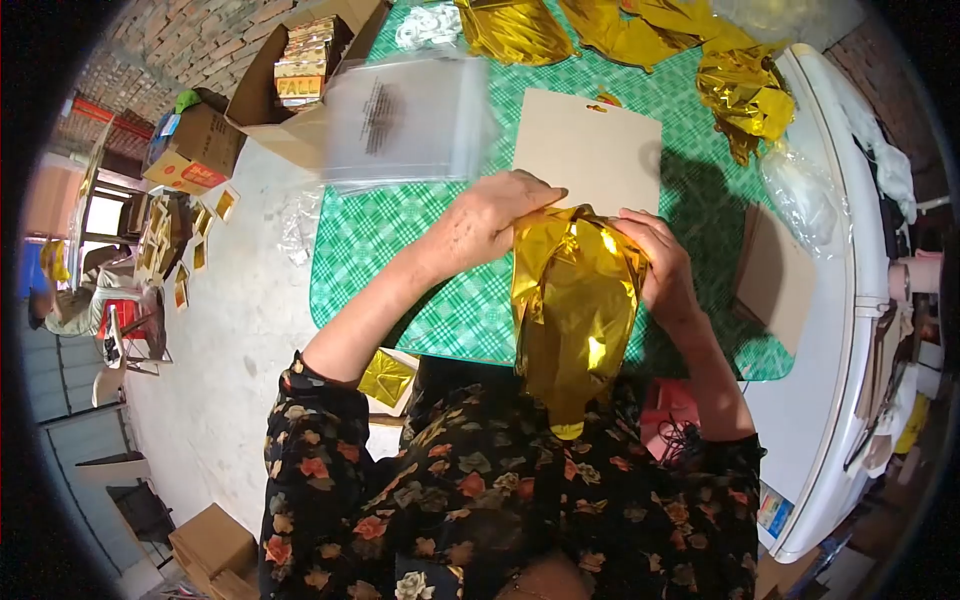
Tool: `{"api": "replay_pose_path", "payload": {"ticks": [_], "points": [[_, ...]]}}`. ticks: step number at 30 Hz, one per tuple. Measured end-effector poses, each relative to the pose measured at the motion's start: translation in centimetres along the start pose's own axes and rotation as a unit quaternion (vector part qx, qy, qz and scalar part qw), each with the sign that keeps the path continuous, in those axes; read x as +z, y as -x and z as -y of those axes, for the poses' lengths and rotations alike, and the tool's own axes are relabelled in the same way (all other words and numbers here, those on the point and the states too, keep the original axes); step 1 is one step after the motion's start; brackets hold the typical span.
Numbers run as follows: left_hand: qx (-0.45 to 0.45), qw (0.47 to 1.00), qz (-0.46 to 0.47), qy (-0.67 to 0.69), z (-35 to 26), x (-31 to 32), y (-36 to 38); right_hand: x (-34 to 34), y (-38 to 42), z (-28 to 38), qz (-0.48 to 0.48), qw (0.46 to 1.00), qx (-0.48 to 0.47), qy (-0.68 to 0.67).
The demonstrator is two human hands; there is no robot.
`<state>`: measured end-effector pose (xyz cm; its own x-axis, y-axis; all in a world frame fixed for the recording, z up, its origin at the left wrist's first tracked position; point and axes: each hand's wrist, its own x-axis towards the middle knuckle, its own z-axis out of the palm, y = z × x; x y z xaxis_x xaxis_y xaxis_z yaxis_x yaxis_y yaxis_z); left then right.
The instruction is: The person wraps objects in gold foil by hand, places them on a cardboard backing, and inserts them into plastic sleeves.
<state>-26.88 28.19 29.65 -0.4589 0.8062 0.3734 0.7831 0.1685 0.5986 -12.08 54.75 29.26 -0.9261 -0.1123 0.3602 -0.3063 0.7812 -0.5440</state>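
Centrally, both hands are gripping a crumpled gold foil balloon (572, 310) by its top edge, above the near edge of the desk (400, 250) covered in green checked cloth. The left hand (490, 220) is pinching the foil with fingers closed; the right hand (660, 260) is clasping the opposite side. Just beyond, a beige cardboard sheet (585, 150) is lying flat. Farther left, a stack of clear plastic bags (405, 120) is resting beside an open cardboard box (300, 70).
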Motion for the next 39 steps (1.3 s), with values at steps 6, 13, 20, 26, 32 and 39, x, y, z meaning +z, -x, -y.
{"api": "replay_pose_path", "payload": {"ticks": [6,13,20,26,32,39], "points": [[-0.087,0.993,-0.046,0.068,0.8,-0.1,-1.7,0.4,0.1,-0.7,-0.048,0.992,0.082,-0.084],[-0.212,0.96,-0.086,0.163,1.2,0.4,-3.4,1.2,-1.1,-1.4,-0.116,0.981,0.117,-0.106],[-0.286,0.953,-0.07,0.065,1.5,-0.1,-5.4,0.5,-2.6,-1.6,-0.099,0.98,0.169,-0.04],[-0.296,0.949,-0.081,0.066,2.1,0.2,-5.9,1.4,-3.0,-3.5,-0.131,0.985,0.105,-0.024],[-0.287,0.949,-0.113,0.065,2.3,1.3,-5.9,0.8,-3.6,-2.8,-0.095,0.97,0.214,-0.069],[-0.265,0.954,-0.136,0.036,2.1,1.7,-5.4,1.9,-3.5,-4.2,-0.124,0.975,0.167,-0.078]]}}
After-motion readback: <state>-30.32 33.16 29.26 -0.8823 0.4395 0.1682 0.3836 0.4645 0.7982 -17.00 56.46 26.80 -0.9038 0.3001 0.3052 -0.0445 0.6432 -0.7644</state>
